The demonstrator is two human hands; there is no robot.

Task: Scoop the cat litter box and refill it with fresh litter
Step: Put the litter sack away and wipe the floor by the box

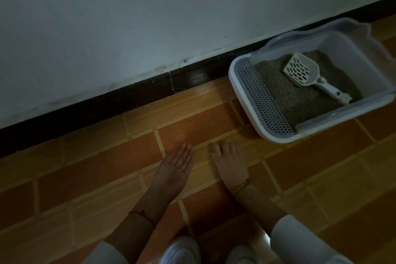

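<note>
Left grip [177,162] flat, palm up, holding nothing, right grip [228,162] fingers spread, palm down, empty

scoop [304,73] on litter [300,100] in litter box [237,83], right of hands

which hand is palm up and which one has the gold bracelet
The left hand is palm up, with a red string on its wrist. The right hand is palm down and wears the gold bracelet.

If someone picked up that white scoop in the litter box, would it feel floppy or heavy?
Probably stiff: the scoop looks like moulded plastic. Likely light, since its slotted bowl lies on top of the litter without sinking. Loose grains would likely fall through the slots.
</note>
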